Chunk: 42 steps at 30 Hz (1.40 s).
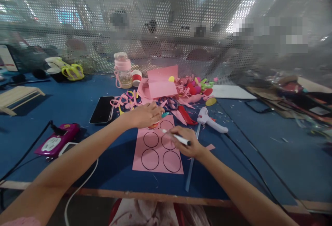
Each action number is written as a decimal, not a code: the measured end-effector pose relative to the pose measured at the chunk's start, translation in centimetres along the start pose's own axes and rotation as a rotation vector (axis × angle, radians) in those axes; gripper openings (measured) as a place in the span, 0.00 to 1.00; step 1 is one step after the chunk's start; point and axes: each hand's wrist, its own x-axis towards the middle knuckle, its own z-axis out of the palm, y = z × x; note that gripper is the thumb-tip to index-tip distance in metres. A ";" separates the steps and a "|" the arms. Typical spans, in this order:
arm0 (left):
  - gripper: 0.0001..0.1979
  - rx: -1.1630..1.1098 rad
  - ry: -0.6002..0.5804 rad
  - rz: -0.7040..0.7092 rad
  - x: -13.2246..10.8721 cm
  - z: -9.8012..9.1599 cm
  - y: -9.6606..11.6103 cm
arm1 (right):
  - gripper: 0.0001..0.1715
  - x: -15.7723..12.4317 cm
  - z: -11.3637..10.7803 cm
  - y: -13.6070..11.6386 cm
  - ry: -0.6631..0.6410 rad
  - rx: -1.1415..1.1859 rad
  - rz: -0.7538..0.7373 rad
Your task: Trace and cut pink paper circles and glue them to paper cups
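I've one feed: head cam, above near edge of blue table (114, 170), facing fwd & down. L hand (146, 115) & R hand (188, 141) mid-frame, fairly close; lap (147, 214) at btm edge, mesh screen (166, 22) across top, farther off.

From a distance, I take a sheet of paper (160, 165) on the worktable (114, 174) as my clock's hub. The left hand (147, 115) is over its far end near twelve; the right hand (188, 139), a marker (182, 139) in it, is over its edge toward three. A power strip (58, 141) lies at nine, a phone (102, 110) at ten, a glue gun (206, 117) at two. Paper scraps (183, 82) heap beyond at twelve; a bottle (123, 75) stands at eleven, a cup (136, 78) beside it, a screen (166, 32) behind all.
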 end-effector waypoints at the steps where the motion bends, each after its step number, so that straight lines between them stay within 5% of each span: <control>1: 0.18 0.022 -0.007 0.002 0.0 -0.1 0.0 | 0.06 0.3 0.4 -0.2 -0.043 0.014 -0.028; 8: 0.17 0.026 0.012 0.024 0.0 -0.5 0.2 | 0.09 1.2 2.6 -0.4 -0.169 -0.001 -0.126; 24: 0.17 0.033 -0.014 -0.011 0.0 -0.9 0.4 | 0.11 2.3 5.3 0.0 -0.326 -0.262 -0.067; 35: 0.15 0.073 0.032 0.019 -0.1 -0.5 0.3 | 0.05 1.8 2.8 -0.1 -0.288 -0.021 -0.055; 42: 0.13 0.018 0.074 -0.004 0.0 -0.4 0.4 | 0.09 1.7 2.1 2.5 -0.168 0.219 0.190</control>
